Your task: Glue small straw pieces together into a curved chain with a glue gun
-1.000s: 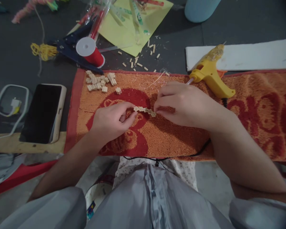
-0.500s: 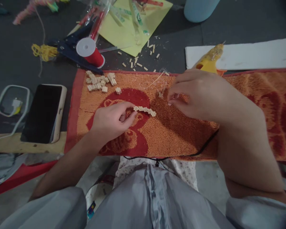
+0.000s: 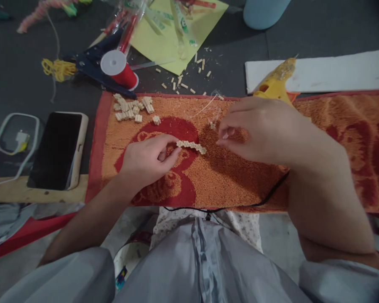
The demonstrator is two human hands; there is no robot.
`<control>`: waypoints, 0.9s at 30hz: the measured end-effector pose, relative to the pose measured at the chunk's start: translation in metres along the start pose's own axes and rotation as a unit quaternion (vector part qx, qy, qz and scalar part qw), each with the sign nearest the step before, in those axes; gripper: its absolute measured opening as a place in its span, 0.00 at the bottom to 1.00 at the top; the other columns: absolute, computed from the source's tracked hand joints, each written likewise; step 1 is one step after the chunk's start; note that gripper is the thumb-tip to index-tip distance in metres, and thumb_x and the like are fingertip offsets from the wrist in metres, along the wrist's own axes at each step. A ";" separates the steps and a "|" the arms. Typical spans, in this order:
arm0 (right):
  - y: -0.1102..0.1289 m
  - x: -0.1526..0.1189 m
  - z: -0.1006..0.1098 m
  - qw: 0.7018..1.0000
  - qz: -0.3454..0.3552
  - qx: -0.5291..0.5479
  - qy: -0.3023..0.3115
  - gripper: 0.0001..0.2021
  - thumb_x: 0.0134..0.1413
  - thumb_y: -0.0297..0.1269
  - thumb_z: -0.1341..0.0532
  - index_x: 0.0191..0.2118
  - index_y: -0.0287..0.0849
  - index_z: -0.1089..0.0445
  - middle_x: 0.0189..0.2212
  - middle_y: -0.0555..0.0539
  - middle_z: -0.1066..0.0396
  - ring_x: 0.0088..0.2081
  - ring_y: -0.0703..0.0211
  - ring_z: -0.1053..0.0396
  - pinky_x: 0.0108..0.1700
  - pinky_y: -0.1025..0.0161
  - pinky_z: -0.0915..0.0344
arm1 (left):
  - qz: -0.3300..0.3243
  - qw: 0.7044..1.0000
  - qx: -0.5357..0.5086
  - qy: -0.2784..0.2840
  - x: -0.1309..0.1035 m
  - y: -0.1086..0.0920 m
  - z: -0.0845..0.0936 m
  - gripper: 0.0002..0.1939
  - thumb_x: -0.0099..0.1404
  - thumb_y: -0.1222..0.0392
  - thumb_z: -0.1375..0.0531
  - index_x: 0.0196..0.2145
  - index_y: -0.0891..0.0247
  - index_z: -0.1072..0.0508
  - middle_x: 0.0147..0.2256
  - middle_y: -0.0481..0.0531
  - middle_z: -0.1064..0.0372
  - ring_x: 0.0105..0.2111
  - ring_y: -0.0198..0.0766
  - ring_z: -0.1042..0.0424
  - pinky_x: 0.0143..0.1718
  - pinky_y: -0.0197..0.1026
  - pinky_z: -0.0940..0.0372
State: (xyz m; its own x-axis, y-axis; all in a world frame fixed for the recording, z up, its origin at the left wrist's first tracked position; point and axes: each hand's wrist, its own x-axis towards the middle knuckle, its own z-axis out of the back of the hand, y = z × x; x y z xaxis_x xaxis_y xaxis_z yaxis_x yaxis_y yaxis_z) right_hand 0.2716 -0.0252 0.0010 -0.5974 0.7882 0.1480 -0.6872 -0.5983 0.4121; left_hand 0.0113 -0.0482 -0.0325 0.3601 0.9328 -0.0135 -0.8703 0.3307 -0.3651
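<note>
Between thumb and fingertips, my left hand [image 3: 150,162] pinches one end of a thin, slightly curved strip of small pale wooden pieces [image 3: 192,145]. The strip's free end points right, above the orange and red towel [image 3: 236,176]. To the right of it is my right hand [image 3: 252,130], thumb and fingers drawn together; whether something tiny sits in that pinch I cannot make out. A small pale cluster [image 3: 212,125] lies on the towel just left of my right fingertips. Another little cluster [image 3: 156,120] rests above my left hand, near a pile of similar clusters [image 3: 129,107].
A yellow glue gun [image 3: 276,84] lies beyond my right hand, by a white board [image 3: 322,71]. Farther left are a red thread spool [image 3: 121,71], dark blue pliers-like tool [image 3: 94,67], and phone [image 3: 57,149]. Loose stick bits [image 3: 185,86] lie near yellow paper [image 3: 164,42].
My right hand has moved slightly left and down, closer to the strip's free end. My left hand stays in place with its hold on the strip.
</note>
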 end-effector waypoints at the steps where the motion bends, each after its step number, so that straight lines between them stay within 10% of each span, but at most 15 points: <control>1: 0.004 0.001 -0.002 0.999 0.000 -0.016 0.030 0.04 0.55 0.35 0.36 0.30 0.44 0.28 0.30 0.43 0.27 0.34 0.50 0.31 0.35 0.56 0.42 | -0.003 1.000 -0.001 -0.001 0.000 0.000 0.000 0.12 0.65 0.53 0.42 0.42 0.57 0.22 0.22 0.43 0.31 0.22 0.31 0.34 0.25 0.36 0.45; 7: 0.023 0.010 -0.012 0.989 0.008 -0.062 0.135 0.08 0.58 0.39 0.38 0.34 0.39 0.27 0.32 0.43 0.27 0.35 0.52 0.31 0.34 0.58 0.48 | -0.018 1.000 0.002 -0.012 0.000 0.000 0.000 0.12 0.65 0.53 0.42 0.41 0.57 0.22 0.21 0.43 0.31 0.22 0.31 0.32 0.25 0.36 0.44; 27: 0.023 0.012 -0.018 0.988 0.014 -0.076 0.136 0.10 0.59 0.35 0.43 0.33 0.37 0.25 0.29 0.41 0.27 0.32 0.54 0.34 0.34 0.59 0.49 | -0.094 0.991 0.037 -0.087 -0.003 0.004 0.001 0.12 0.70 0.54 0.43 0.38 0.55 0.19 0.32 0.46 0.20 0.32 0.36 0.22 0.31 0.36 0.35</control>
State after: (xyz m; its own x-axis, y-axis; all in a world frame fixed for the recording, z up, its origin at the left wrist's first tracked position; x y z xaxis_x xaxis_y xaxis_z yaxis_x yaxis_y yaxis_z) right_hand 0.2414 -0.0316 -0.0040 -0.6924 0.7150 -0.0972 -0.7100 -0.6511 0.2682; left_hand 0.0065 -0.0494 -0.0330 0.4613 0.8617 0.2112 -0.8177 0.5053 -0.2758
